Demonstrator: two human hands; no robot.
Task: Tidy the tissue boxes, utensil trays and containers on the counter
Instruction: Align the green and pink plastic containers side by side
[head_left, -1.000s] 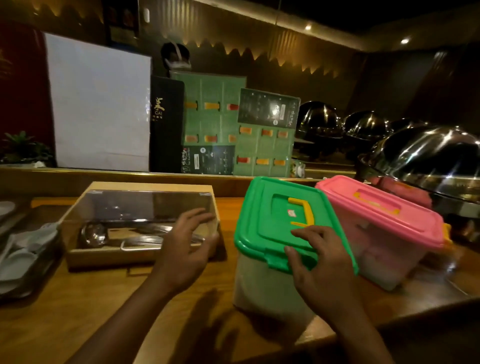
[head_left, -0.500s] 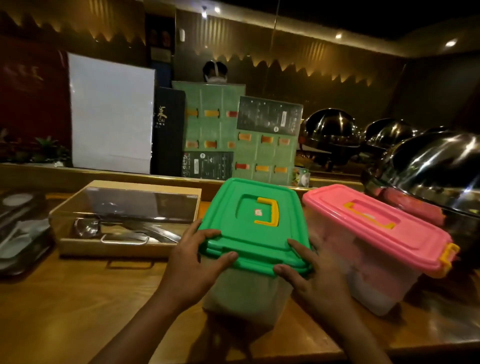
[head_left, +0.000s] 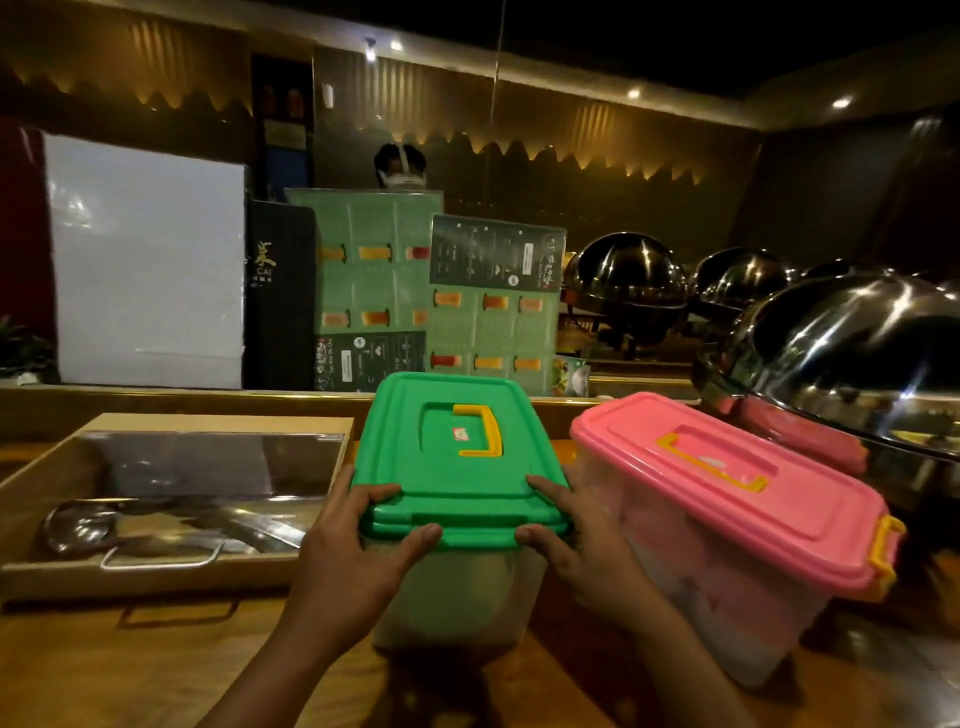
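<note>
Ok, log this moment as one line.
left hand: grips green-lidded container | right hand: grips same | pink-lidded container: beside, untouched

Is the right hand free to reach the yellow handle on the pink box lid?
Probably yes. The right hand grips the green lid, but nothing covers the yellow handle on the pink lid beside it.

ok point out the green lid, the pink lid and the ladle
green lid (head_left: 457, 483): head view, flat top near the front edge
pink lid (head_left: 810, 509): head view, flat top right of the handle
ladle (head_left: 78, 527): head view, the bowl
</note>
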